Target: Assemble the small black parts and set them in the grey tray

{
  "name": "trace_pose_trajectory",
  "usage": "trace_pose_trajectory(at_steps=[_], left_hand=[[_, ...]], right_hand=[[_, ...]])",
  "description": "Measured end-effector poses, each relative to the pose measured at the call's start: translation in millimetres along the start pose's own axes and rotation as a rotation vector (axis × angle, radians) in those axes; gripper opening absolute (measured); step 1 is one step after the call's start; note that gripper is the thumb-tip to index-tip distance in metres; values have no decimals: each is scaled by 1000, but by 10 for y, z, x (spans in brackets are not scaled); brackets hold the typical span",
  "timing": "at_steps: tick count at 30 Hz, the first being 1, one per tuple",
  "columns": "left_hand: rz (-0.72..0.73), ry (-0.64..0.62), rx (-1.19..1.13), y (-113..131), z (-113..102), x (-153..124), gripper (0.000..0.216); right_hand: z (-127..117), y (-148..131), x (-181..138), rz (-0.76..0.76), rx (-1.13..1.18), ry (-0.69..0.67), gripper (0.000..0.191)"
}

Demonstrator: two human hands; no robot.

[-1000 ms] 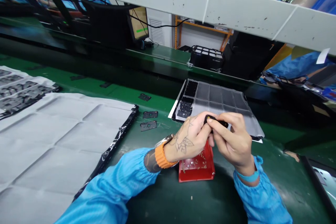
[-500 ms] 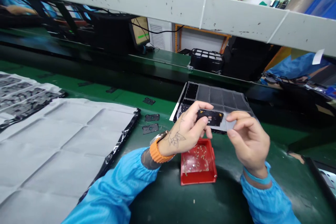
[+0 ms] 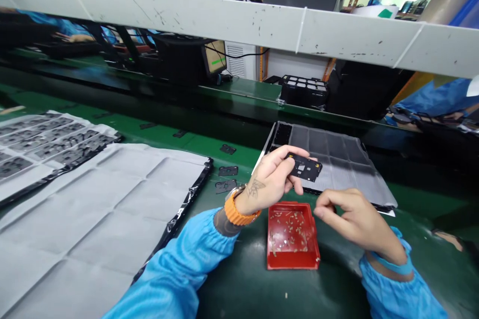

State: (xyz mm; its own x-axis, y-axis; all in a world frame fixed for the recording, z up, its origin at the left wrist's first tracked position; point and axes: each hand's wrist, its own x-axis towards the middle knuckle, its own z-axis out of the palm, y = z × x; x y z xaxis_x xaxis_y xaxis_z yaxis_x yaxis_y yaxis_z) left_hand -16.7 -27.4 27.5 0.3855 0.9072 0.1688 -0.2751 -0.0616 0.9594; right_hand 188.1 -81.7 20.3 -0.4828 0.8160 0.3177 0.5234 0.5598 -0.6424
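My left hand (image 3: 271, 174) grips a flat black plastic plate (image 3: 306, 167) by its left end, thumb on top and fingers beneath. The plate has cut-outs and small gold-coloured spots near its ends, and is held above the far edge of a red bin (image 3: 293, 260). Scattered over the bin's floor are many tiny pale pieces (image 3: 290, 229). To the right of the bin, my right hand (image 3: 352, 217) is closed with thumb and fingertips pinched together, apart from the plate. Whatever may be in that pinch is too small to make out.
Similar black plates (image 3: 226, 186) lie left of my left wrist. A grey-white compartment sheet (image 3: 93, 199) covers the left of the green table, with a filled tray (image 3: 48, 142) beyond. Another tray (image 3: 337, 154) stands behind my hands. A shelf beam (image 3: 239, 17) crosses above.
My right hand has moved down and away from the plate, toward the bin's right side, its fingers closing together. The plate has tilted in my left hand. The whole view has shifted slightly.
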Motion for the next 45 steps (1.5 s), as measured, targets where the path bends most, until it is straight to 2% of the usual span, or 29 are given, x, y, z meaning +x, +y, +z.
trace_pose_trajectory(at_steps=[2,4,6,8,12,16,25,30,34,40,45], left_hand=[[3,-17,-1,-30,8,-11,22],[20,-35,6,-69,17,-22,25],[47,-52,13,-110,27,-30,31],[69,-79,-3,-145,41,-33,35],[62,-125,-70,-183,82,-44,36],[58,-104,13,-219,118,-74,34],[57,-63,208,-253,113,-103,35],[6,-54,84,-200,141,-65,33],[-13,-39,-17,-198,139,-27,36],[-24,-40,-4,-216,146,-22,35],[-29,-24,-4,-216,158,-23,31]], right_hand=[[46,35,7,69,48,208,20],[117,69,32,139,175,424,9],[189,87,71,176,355,514,25],[239,87,112,193,494,514,32],[259,82,163,239,581,578,24],[252,125,175,277,631,614,18],[268,192,204,297,542,613,21],[277,144,228,290,532,625,30],[293,125,229,250,571,595,22],[307,161,214,275,581,609,12],[327,181,224,318,543,625,16]])
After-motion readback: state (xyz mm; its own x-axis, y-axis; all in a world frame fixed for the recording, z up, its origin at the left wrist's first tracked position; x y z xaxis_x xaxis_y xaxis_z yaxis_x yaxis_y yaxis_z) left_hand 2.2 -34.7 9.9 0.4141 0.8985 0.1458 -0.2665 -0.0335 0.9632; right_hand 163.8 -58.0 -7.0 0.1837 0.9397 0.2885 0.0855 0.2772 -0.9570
